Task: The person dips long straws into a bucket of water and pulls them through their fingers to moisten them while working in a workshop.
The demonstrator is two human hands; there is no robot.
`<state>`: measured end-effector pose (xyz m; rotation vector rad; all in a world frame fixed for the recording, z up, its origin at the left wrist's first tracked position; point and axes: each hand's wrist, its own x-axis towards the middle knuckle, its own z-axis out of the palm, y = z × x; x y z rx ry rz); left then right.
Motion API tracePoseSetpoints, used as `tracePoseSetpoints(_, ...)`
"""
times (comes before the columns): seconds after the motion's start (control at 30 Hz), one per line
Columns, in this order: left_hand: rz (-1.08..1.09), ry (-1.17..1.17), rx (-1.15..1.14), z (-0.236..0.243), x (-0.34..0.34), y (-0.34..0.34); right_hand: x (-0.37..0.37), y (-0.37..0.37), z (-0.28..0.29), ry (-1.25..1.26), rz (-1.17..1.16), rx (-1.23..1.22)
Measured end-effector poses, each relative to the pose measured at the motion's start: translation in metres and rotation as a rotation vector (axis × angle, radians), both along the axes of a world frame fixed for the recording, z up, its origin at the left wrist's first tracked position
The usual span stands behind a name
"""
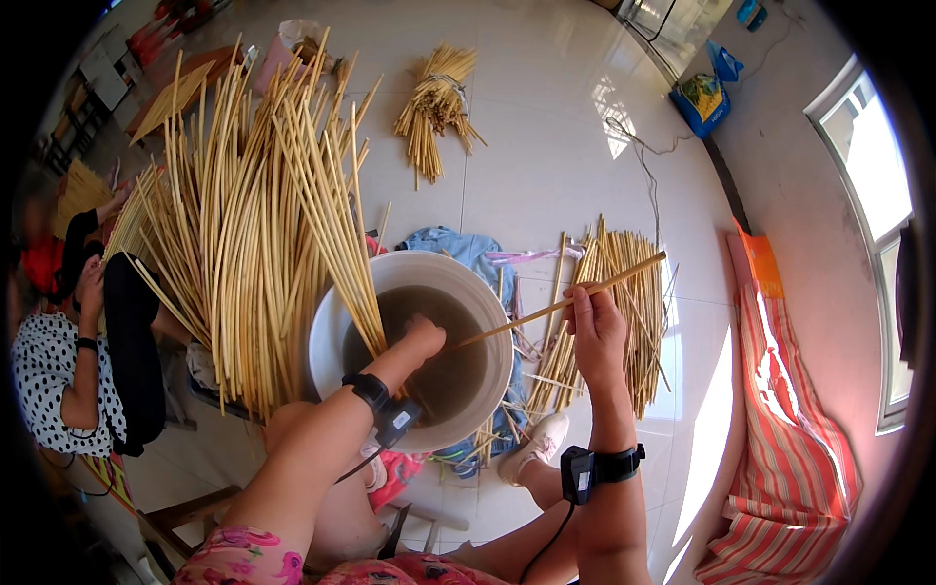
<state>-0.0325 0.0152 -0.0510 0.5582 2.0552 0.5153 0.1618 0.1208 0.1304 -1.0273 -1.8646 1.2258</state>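
Nearest, each forearm carries a strapped black box, left [398, 421] and right [577, 475], set at the wrist, presumably to leave the fingers free. The right hand [597, 317] is closed on one thin stick [531, 316], gripped near its upper end, which leaves most of its length slanting down into the white tub [500, 366]. The left hand [425, 336] is inside the tub, at the murky water [450, 390] beside the stick's lower end; its fingers are hidden, so whether it grips anything cannot be told. The tub stands in front of the knees, seemingly for easy reach by both hands. To its left rises a large sheaf of sticks [244, 214], several slanting into the tub. To the right, a loose pile of sticks [619, 322] lies on the floor [546, 127]. Farther off lies a bundle [434, 112], bound around its middle, apparently to keep it together.
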Motion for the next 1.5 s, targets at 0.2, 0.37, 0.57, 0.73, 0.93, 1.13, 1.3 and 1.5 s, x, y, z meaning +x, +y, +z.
tracePoseSetpoints(0.2, -0.285, -0.055, 0.193, 0.029, 0.01, 0.0, 0.002, -0.005, -0.003, -0.229, 0.21, -0.12)
tracePoseSetpoints(0.37, -0.411, 0.161, 0.732, 0.085, 0.03, -0.001, -0.006, -0.014, -0.018, -0.149, 0.328, -0.124)
tracePoseSetpoints(0.57, -0.372, 0.161, 1.038, 0.117, 0.046, -0.01, -0.023, -0.029, -0.013, -0.085, 0.325, 0.031)
tracePoseSetpoints(0.73, -0.587, 0.322, 0.916, 0.098, 0.034, -0.014, -0.015, -0.021, 0.01, -0.016, -0.005, 0.272)
tracePoseSetpoints(0.93, -0.705, 0.437, 0.591, 0.061, 0.028, -0.017, 0.023, 0.003, 0.032, 0.203, -0.319, 0.363)
tracePoseSetpoints(1.13, -0.786, 0.486, 0.103, 0.015, 0.013, -0.021, 0.033, 0.004, 0.026, 0.163, -0.295, 0.368)
tracePoseSetpoints(1.3, -0.656, 0.487, -0.084, -0.013, 0.005, -0.026, 0.03, -0.002, 0.029, -0.079, 0.044, 0.279)
tracePoseSetpoints(1.5, -0.773, 0.109, 0.325, 0.051, 0.02, -0.003, 0.007, -0.013, -0.013, -0.244, 0.302, -0.217)
